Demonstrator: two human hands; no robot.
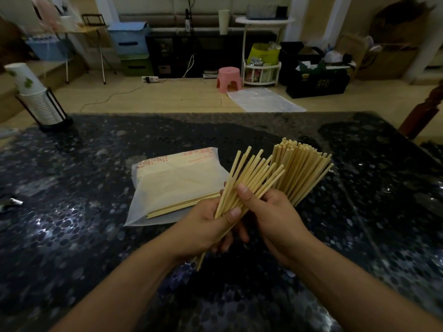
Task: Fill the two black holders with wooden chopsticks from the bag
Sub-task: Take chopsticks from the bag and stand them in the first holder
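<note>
Clearly both hands are busy with one fanned bundle of wooden chopsticks (254, 178), held above the dark speckled countertop (72, 188). The left hand (206, 226) wraps its fingers round the lower part of the bundle, thumb pressed across the sticks, so the loose ends hang below the palm and the tips splay up and to the right. The right hand (271, 212) curls round the same bundle from the other side, thumb laid over the sticks; it looks placed to square them up or to peel off a portion, though which of the two I cannot tell.

Just behind the right hand stands a dense cluster of upright chopsticks (302, 168), probably already sitting in one of the black holders, but the holder itself is hidden by the hand and the dark surface, so I cannot confirm it. No second holder is visible.

Left of the hands lies the translucent bag (172, 188), flat on the countertop with its open mouth towards the person and a few chopsticks poking out, handy for the next grab. A stack of paper cups (33, 97) in a black rack stands far left, well apart.
</note>
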